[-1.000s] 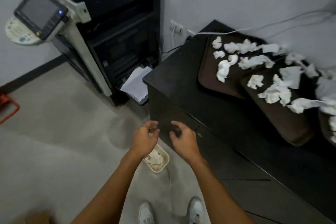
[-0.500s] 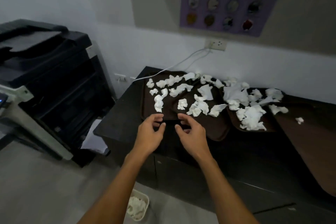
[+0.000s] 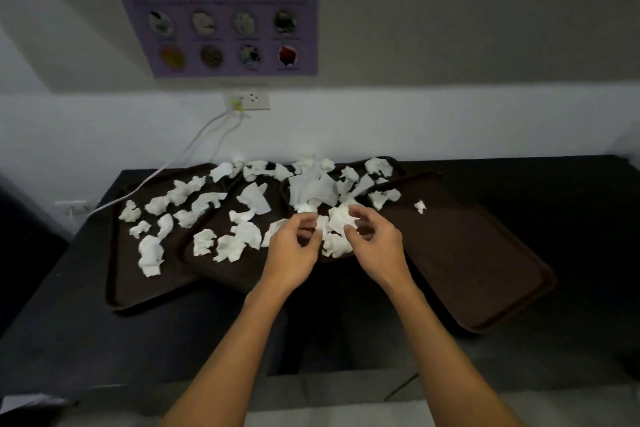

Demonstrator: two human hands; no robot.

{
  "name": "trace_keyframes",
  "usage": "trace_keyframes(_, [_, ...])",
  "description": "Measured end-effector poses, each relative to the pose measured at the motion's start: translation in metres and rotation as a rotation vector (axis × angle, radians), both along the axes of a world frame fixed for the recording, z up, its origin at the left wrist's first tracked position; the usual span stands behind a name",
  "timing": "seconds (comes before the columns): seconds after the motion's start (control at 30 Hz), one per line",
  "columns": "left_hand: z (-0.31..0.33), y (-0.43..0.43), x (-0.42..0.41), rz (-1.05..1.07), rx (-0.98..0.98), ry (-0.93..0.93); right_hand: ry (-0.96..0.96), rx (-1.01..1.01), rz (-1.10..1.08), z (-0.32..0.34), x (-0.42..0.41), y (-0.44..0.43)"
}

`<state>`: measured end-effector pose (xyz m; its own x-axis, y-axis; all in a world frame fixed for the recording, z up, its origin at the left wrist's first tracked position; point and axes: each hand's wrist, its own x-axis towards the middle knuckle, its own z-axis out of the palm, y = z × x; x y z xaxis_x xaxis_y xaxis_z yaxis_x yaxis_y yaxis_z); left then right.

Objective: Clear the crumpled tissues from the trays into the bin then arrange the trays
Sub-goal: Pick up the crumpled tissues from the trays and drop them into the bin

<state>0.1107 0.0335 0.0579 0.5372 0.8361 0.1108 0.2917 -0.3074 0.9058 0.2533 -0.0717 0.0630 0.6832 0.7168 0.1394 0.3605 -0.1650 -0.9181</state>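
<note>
Both hands are at the middle of the frame, close together but not touching, right over a heap of tissues (image 3: 334,246). The right hand (image 3: 379,246) has its fingers curled around a white wad (image 3: 337,218), forefinger over and thumb under, so that looks like a grip. The left hand (image 3: 291,253) is curled at the edge of the same heap, and whether it has anything pinched I cannot tell. The tissues lie scattered across the overlapping brown trays (image 3: 121,281) on the dark bench (image 3: 62,329), thick at the left and centre. The tray at the right of the frame (image 3: 467,263) carries only one small scrap (image 3: 419,206) near its upper edge. The bin is out of view. My call: this is a gathering grab, early in the job, with most of the paper yet to go. To do it well, rake several wads together into both palms and cup them, don't pluck one at a time. Squeeze firmly, since loose paper springs open and drops. Lift straight up, clear of the tray rims, so the overlapped trays don't slide, and mind the white cable (image 3: 166,170) at the upper left.
</note>
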Motion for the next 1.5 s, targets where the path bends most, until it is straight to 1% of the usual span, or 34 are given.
trace_keyframes(0.23, [-0.012, -0.01, 0.104, -0.08, -0.041, 0.011, -0.032, -0.073, -0.095, -0.015, 0.108, -0.021])
trace_keyframes(0.37, [-0.017, -0.012, 0.14, -0.095, -0.066, 0.038, -0.047, -0.149, -0.131, -0.03, 0.156, -0.021])
trace_keyframes(0.47, [-0.02, -0.009, 0.159, -0.101, -0.074, 0.052, -0.093, -0.232, -0.146, -0.046, 0.19, -0.015])
trace_keyframes(0.7, [-0.028, 0.008, 0.195, -0.108, -0.053, 0.08, -0.249, -0.457, -0.084, -0.079, 0.247, 0.01])
trace_keyframes(0.87, [-0.037, 0.019, 0.214, -0.124, -0.021, 0.09, -0.319, -0.536, -0.019, -0.099, 0.259, 0.019])
trace_keyframes(0.97, [-0.043, 0.027, 0.227, -0.15, 0.018, 0.134, -0.324, -0.528, -0.03, -0.105, 0.258, 0.019])
trace_keyframes(1.13, [-0.053, 0.034, 0.254, -0.197, 0.132, 0.21, -0.261, -0.375, -0.114, -0.105, 0.25, 0.009])
trace_keyframes(1.2, [-0.056, 0.037, 0.267, -0.221, 0.216, 0.238, -0.227, -0.33, -0.138, -0.103, 0.248, 0.005])
trace_keyframes(1.27, [-0.06, 0.043, 0.282, -0.25, 0.339, 0.307, -0.185, -0.302, -0.158, -0.1, 0.247, 0.001])
trace_keyframes(1.37, [-0.065, 0.05, 0.301, -0.3, 0.507, 0.522, -0.134, -0.283, -0.186, -0.098, 0.246, -0.001])
trace_keyframes(1.43, [-0.071, 0.055, 0.31, -0.33, 0.569, 0.652, -0.114, -0.281, -0.202, -0.097, 0.247, -0.003])
trace_keyframes(1.5, [-0.08, 0.058, 0.314, -0.371, 0.586, 0.747, -0.084, -0.292, -0.216, -0.098, 0.249, -0.006])
